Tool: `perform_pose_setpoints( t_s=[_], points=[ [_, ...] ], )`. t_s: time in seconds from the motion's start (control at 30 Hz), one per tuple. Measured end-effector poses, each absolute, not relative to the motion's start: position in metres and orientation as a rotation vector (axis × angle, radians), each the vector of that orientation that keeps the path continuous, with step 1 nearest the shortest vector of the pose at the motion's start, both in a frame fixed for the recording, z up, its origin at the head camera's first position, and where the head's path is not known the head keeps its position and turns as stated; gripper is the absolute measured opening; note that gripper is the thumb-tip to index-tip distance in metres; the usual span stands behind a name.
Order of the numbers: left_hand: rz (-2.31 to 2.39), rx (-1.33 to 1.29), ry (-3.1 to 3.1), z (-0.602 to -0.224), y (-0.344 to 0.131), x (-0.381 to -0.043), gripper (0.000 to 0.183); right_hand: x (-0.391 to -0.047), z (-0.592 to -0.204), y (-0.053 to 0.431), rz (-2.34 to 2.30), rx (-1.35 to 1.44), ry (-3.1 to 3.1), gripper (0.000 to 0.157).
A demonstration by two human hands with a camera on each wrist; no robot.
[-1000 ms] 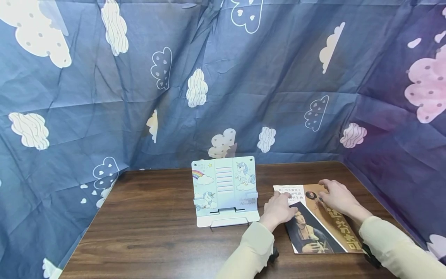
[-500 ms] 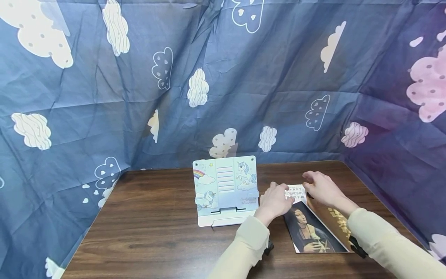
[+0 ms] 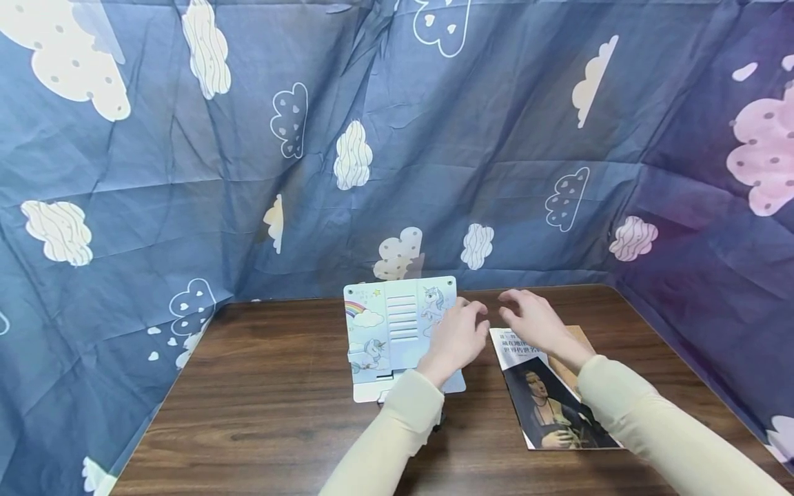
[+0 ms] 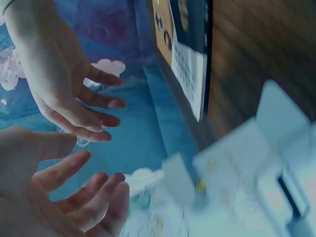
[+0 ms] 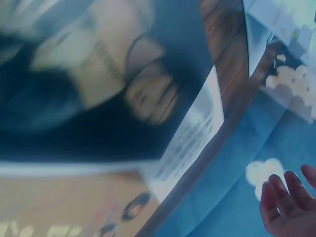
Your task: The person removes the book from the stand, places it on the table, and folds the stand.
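My left hand [image 3: 455, 339] hovers before the right part of a pale blue unicorn-print book stand [image 3: 366, 324], fingers loosely bent and holding nothing. Over the top end of a book with a painted portrait cover [image 3: 546, 413] is my right hand [image 3: 538, 322], also holding nothing. Both hands appear in the left wrist view, the left hand [image 4: 74, 192] below the right hand [image 4: 64, 84], with a gap between them. The portrait book lies flat, partly covering a tan book [image 3: 579, 336]. The right sleeve hides much of the tan one.
Everything stands on a brown wood-grain table [image 3: 260, 399]. A dark blue cloth [image 3: 248, 138] with cloud prints hangs behind it and along the right side. The stand is upright, left of the books.
Both hands have moved left and away from the books, the left now in front of the stand. The books and the stand stay about where they were.
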State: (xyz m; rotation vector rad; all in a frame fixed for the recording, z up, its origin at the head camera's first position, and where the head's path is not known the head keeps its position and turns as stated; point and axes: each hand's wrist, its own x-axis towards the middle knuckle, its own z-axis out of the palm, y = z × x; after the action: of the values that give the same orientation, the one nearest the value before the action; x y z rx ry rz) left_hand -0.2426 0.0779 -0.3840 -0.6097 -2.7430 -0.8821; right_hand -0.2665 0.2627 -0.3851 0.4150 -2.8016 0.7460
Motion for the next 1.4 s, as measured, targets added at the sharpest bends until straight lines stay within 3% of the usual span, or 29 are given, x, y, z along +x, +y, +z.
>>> perform_pose_setpoints(
  t_s=[0.5,1.13,1.4],
  points=[
    [-0.522,-0.506,-2.589,-0.368,0.000,-0.258,0.019,-0.283,-0.378,0.205,0.914,0.430,-2.673,0.033],
    [-0.313,-0.385,-2.417,-0.367,-0.082,-0.267,0.019,-0.293,-0.368,0.173,0.983,0.388,-2.593,0.028],
    [-0.481,-0.287,-2.515,-0.371,-0.105,-0.270,0.025,-0.293,-0.370,0.168,0.977,0.347,-2.560,0.025]
  ],
)
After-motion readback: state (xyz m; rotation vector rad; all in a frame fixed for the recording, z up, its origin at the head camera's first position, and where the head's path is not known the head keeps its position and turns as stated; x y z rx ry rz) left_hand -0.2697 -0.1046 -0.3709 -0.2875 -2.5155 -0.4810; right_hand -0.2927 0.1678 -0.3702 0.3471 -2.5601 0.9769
